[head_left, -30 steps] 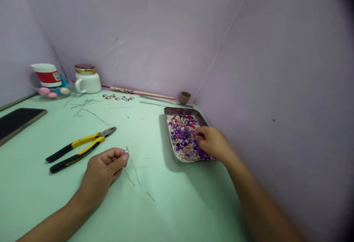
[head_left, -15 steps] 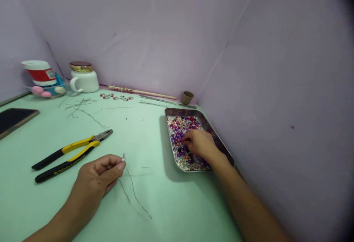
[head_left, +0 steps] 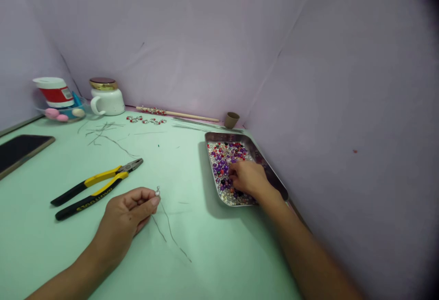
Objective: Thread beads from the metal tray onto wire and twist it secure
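Head view, left fingers [head_left: 147,207] pinching wire [head_left: 168,220], right hand [head_left: 249,177] bent over beads [head_left: 221,167], grip unclear

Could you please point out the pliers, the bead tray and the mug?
Pliers [head_left: 105,176], head view: on the upper handle's yellow part.
Bead tray [head_left: 257,152], head view: on its right inner wall.
Mug [head_left: 112,102], head view: on its white body.

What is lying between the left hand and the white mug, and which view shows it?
From the left hand to the white mug, the head view shows the pliers, then loose wires.
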The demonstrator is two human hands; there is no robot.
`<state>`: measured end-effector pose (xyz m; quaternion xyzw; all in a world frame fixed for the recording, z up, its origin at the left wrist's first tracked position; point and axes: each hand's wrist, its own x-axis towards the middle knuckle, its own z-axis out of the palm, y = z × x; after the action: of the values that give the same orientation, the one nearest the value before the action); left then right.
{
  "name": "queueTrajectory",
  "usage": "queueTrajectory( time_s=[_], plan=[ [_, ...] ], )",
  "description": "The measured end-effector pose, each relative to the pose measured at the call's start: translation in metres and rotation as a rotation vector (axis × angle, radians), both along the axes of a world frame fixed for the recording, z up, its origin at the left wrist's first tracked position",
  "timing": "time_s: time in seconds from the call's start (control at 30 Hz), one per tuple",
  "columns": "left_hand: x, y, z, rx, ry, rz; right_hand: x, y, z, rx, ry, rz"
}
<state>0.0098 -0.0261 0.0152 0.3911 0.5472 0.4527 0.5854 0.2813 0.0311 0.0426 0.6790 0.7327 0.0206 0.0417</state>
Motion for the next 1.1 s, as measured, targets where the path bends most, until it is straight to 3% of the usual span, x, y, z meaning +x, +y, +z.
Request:
queueTrajectory(
  time_s=[0.23, 0.43, 0.57, 0.7, 0.9, 1.0, 1.1],
  plan=[
    [0.000, 0.001, 0.001, 0.000, 0.005, -0.015, 0.000, -0.006, 0.004, 0.021, 0.080, 0.002],
    [0.002, 0.000, 0.001, 0.010, 0.010, 0.005, -0.010, -0.016, 0.008, -0.114, 0.416, 0.283],
    [-0.001, 0.000, -0.002, -0.014, -0.003, 0.036, -0.004, -0.007, 0.003, -0.162, 0.418, 0.244],
    [-0.004, 0.004, -0.003, -0.053, -0.021, -0.024, 0.012, 0.007, 0.003, -0.212, 0.419, 0.222],
    [0.010, 0.016, 0.018, -0.218, -0.115, 0.027, 0.024, 0.018, 0.005, -0.281, 0.428, 0.213],
    [0.028, 0.026, 0.031, -0.184, -0.156, 0.046, 0.027, 0.017, 0.009, -0.274, 0.483, 0.241],
    [0.047, 0.041, 0.035, -0.117, -0.210, 0.050, 0.030, 0.015, 0.014, -0.263, 0.602, 0.242]
  ],
)
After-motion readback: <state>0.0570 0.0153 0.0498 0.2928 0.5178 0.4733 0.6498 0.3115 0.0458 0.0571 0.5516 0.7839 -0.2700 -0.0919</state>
